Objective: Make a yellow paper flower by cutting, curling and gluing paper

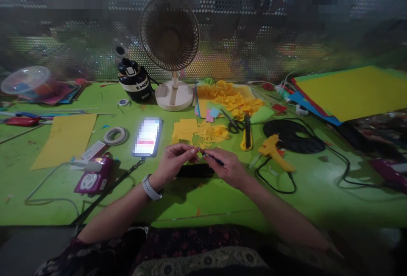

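My left hand [176, 157] and my right hand [227, 166] meet just above the green table [206, 199], fingertips almost touching. The left hand pinches a small yellow paper piece [201, 154]. The right hand is closed round a thin dark blue stick [213, 159] that points toward the left fingers. A white watch [150, 187] sits on my left wrist. Beneath the hands lies a flat black object [194, 171]. Just beyond them are cut yellow paper scraps [203, 132].
A lit phone [147, 137] lies left of the hands, tape rolls [115, 135] and a purple device [94, 177] further left. Scissors [233, 124], a yellow cutter [246, 137] and a yellow glue gun [274, 150] with black cable lie right. A fan [169, 47] stands behind; coloured sheets [349, 91] far right.
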`<action>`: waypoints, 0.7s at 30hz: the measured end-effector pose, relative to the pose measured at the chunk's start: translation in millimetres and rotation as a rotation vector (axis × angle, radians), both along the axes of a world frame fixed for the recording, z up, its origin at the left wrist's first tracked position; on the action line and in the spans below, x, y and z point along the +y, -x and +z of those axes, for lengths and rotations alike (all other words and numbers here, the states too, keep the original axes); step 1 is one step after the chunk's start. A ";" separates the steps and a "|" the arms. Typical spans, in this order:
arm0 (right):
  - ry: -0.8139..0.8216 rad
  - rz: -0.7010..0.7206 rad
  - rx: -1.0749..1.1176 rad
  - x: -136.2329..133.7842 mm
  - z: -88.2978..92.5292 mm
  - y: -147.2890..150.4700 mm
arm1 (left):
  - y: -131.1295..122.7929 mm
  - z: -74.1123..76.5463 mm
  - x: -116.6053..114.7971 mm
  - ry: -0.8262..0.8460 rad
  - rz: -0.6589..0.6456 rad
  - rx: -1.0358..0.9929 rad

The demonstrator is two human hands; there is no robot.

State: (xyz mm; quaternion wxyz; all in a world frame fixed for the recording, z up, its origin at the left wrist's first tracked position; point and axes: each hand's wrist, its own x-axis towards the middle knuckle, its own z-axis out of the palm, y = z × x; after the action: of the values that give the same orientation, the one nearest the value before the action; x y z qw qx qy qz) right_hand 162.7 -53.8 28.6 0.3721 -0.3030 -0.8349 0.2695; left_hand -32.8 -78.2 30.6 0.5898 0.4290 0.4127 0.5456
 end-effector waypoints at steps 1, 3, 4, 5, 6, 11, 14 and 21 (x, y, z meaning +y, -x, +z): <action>0.001 -0.014 -0.007 -0.9 -0.3 0.3 | 0.0 -0.2 0.1 -0.003 0.011 0.006; -0.029 -0.050 -0.016 -2.3 -1.2 0.7 | 0.0 0.2 0.2 -0.002 0.047 0.024; -0.056 -0.062 -0.020 -2.5 -1.8 0.8 | -0.1 0.7 0.3 0.001 0.059 0.033; -0.085 -0.070 -0.025 -2.5 -2.5 0.9 | -0.2 1.3 0.3 0.004 0.066 0.038; -0.114 -0.072 -0.028 -2.1 -3.1 0.8 | -0.3 1.9 0.3 0.007 0.065 0.042; -0.197 -0.082 0.002 1.1 -2.6 0.3 | -0.5 2.6 0.3 -0.008 0.030 0.038; -0.205 -0.067 0.029 1.6 -0.6 0.6 | -0.7 1.2 1.0 -0.031 0.031 0.039; -0.182 -0.049 0.014 1.3 -2.2 -1.1 | -2.3 0.3 1.0 -0.030 0.028 0.017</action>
State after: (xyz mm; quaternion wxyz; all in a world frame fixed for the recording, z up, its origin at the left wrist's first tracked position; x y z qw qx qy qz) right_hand 163.8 -52.5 26.4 0.4105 -0.2866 -0.8455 0.1856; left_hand -30.6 -77.1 30.8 0.5723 0.4365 0.4155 0.5562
